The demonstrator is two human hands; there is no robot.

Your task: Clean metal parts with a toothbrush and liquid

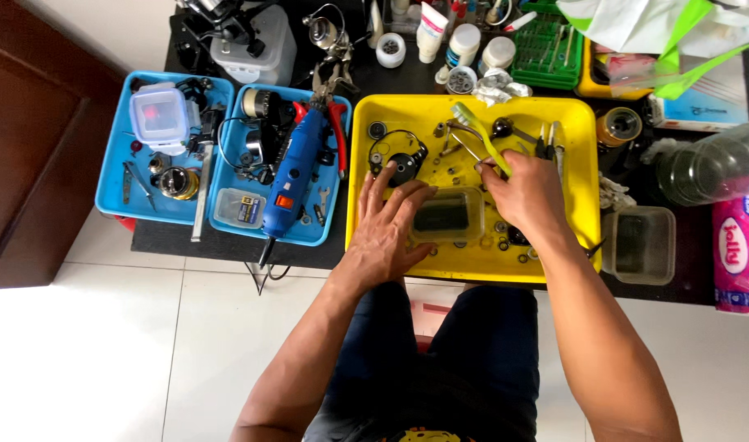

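one yellow tray (366,237) sits beside two blue trays (116,196) on the worktop. the left hand (384,225) lies flat in it, fingers spread, touching one clear tub (448,215). the right hand (526,194) has its fingers clamped on one green toothbrush (475,127).

1. Bright, even daylight throughout; shadows stay soft.
2. White floor (104,352) at lower left is nearly blown out with glare.
3. Centre is sharp; straight edges bow slightly towards the corners.
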